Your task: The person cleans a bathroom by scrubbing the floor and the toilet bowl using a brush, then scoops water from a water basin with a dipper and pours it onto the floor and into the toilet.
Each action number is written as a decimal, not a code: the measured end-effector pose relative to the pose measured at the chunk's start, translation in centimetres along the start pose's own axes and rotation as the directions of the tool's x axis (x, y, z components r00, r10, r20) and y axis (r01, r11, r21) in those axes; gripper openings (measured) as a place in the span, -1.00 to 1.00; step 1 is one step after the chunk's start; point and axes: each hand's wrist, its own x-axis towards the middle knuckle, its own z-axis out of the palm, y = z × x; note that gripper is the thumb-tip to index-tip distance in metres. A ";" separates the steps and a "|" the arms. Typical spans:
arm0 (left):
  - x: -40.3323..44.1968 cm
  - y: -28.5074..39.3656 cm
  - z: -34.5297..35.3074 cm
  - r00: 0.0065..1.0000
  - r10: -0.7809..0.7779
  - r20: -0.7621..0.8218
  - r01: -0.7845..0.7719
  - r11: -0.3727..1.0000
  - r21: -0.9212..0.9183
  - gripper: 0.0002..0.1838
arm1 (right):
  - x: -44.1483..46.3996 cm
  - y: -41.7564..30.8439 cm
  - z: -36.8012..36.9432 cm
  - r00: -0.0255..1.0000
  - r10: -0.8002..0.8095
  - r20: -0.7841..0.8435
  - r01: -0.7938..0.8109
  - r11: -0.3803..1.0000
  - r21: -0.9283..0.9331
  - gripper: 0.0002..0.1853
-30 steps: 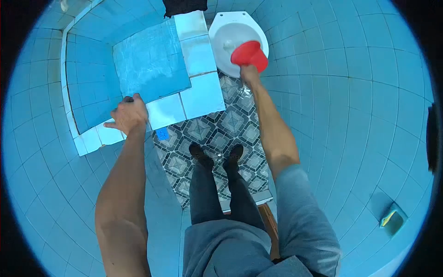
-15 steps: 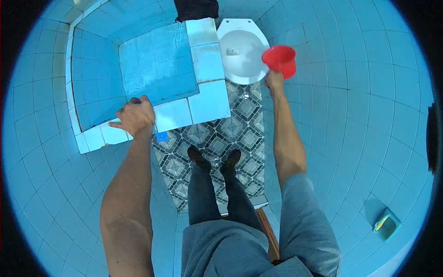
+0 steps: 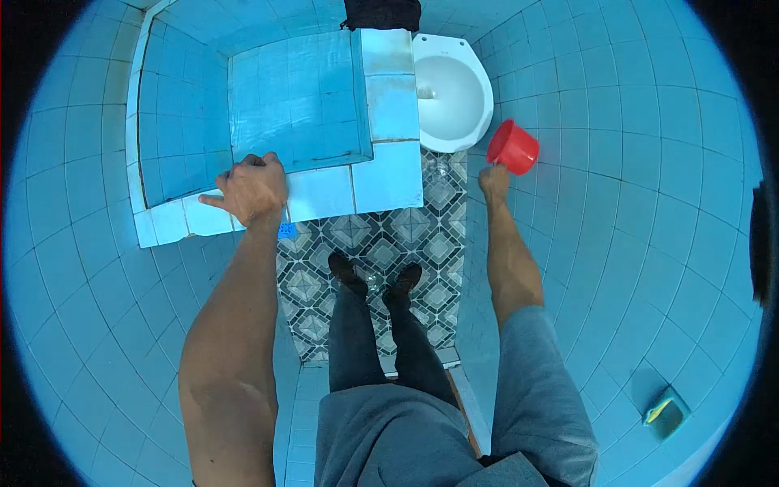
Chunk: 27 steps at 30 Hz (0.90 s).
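Note:
My right hand is closed round the handle of a red plastic water dipper. The dipper is tilted on its side, with its mouth turned left toward the white toilet bowl. It hangs apart from the bowl, to the right of the rim. My left hand rests on the tiled ledge of a water basin, its thumb stretched out to the left and its fingers bent over the inner edge. Pale blue water stands in the basin. Whether the dipper holds any water I cannot see.
A dark cloth lies at the far end of the ledge. Patterned grey tiles cover the floor, with a blue drain cover beside the basin. Blue tiled walls stand close on both sides. A soap holder is on the right wall.
My right hand has drawn the dipper back and slightly right, away from the toilet, turning its mouth further left. My left hand stays on the ledge while the view shifts a little.

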 end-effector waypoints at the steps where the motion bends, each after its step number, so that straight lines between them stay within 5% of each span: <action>1: 0.0 0.0 0.1 1.000 -0.003 -0.013 0.003 1.000 -0.005 -0.58 | 1.1 -1.1 -0.8 0.999 -0.029 -0.020 0.028 0.997 -0.067 -0.67; 6: 0.2 0.2 0.1 1.000 -0.014 -0.021 0.014 1.000 0.007 -0.58 | 6.3 -2.4 -1.1 0.972 -0.219 -0.080 0.191 0.945 -0.265 -0.63; 11: -0.1 -0.1 -0.1 0.999 -0.005 -0.040 0.004 0.999 -0.036 -0.57 | 5.2 -3.2 -1.4 0.839 -0.172 -0.516 0.179 0.983 -0.036 -0.51; 13: 0.1 -0.2 -0.2 1.000 -0.002 -0.009 0.002 1.000 -0.002 -0.57 | -1.0 -7.8 -5.9 0.939 0.170 -0.300 -0.105 0.970 0.221 -0.54; 16: 0.2 -0.6 0.0 0.999 0.012 -0.030 -0.014 0.999 -0.050 -0.58 | -7.8 -5.4 -4.4 0.952 0.276 -0.135 -0.247 0.948 0.198 -0.44; 22: -0.3 -1.0 -1.4 0.999 0.037 -0.010 -0.038 0.995 -0.096 -0.58 | -25.3 4.1 1.8 0.921 0.382 -0.080 -0.363 0.914 0.183 -0.61; 27: -0.7 -1.5 -1.3 0.995 0.047 -0.087 -0.057 0.992 -0.111 -0.55 | -37.3 6.8 -0.8 0.814 0.576 0.078 -0.575 0.776 0.259 -0.49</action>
